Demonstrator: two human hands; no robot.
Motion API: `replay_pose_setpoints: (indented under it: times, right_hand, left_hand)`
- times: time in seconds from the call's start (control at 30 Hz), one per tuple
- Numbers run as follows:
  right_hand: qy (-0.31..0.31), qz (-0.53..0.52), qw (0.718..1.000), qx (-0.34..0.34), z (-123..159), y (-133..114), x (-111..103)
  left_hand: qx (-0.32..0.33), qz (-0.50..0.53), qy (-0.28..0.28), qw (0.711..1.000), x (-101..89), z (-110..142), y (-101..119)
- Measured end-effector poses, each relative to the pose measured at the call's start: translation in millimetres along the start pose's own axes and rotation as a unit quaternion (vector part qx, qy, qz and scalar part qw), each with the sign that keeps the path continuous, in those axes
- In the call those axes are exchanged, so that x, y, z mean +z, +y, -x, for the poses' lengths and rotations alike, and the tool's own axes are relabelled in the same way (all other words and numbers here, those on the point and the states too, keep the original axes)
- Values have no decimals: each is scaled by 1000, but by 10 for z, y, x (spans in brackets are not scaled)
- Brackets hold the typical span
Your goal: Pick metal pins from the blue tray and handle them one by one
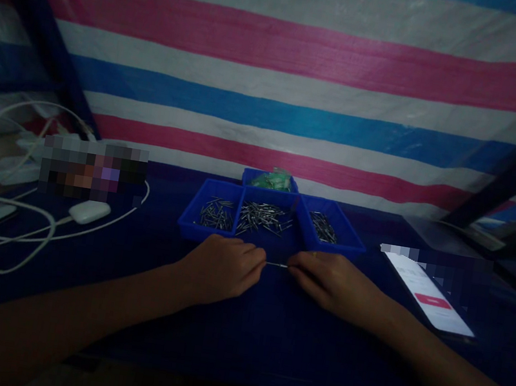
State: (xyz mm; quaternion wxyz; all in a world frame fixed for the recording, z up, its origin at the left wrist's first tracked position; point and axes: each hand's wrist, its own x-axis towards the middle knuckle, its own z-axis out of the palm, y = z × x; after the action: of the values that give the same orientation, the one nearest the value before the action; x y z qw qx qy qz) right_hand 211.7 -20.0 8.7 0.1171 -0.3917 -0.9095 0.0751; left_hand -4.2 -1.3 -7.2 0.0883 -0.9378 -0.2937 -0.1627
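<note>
Both of my hands rest on the dark blue table (245, 334), just in front of a row of blue trays. My left hand (221, 269) and my right hand (332, 283) are closed in pinches, and between them they hold one thin metal pin (276, 265) by its two ends. The left tray (208, 214), the middle tray (266, 220) and the right tray (330, 230) each hold several loose metal pins. Behind them stands a fourth blue tray (270, 180) with green pieces in it.
A lit phone (432, 295) lies flat at my right. White cables (3, 224) and a white charger (88, 212) lie at the left. A striped pink, white and blue tarp (274, 91) closes the back, with dark frame bars (36, 14) at both sides.
</note>
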Motion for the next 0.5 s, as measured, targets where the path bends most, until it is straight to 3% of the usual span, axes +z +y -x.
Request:
replay_pose_setpoints:
  times: [0.2, 0.27, 0.37, 0.43, 0.5]
  right_hand:
    - [31, 64, 997, 31, 7, 50, -86]
    - [70, 140, 985, 72, 33, 132, -173]
    - [131, 237, 946, 179, 80, 292, -301]
    - [138, 261, 926, 234, 96, 380, -340]
    - [123, 252, 926, 251, 91, 415, -325]
  left_hand:
    - [-30, -3, -44, 999, 4, 3, 21]
    - [-49, -17, -64, 997, 8, 8, 21]
    - [-72, -42, -82, 993, 30, 24, 14]
    - [-84, -58, -86, 991, 51, 37, 11]
    - [-95, -76, -88, 989, 72, 48, 12]
